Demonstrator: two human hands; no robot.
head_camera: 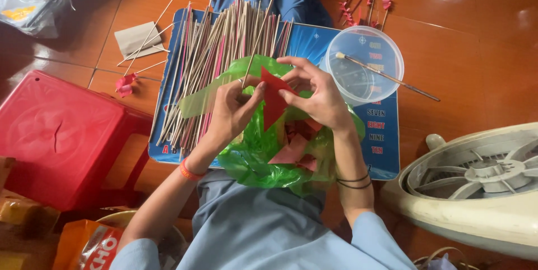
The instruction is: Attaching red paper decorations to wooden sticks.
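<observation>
I see my left hand [235, 107] pinching a thin stick [250, 63] pointing to 1 o'clock; my right hand [316, 93] pinches the red paper piece [273, 100] between both, equally near.

Red paper piece [273, 102], flat, pointed, pinched upright between both hands, thin stick [250, 68] slanting behind it, above green plastic bag [255, 152]

floor [482, 51]: glossy reddish-brown tiles; red plastic stool [61, 135] | fan [476, 186], perhaps cream

Orange packet [89, 245] bottom left; blue printed board [384, 135] centre.
</observation>
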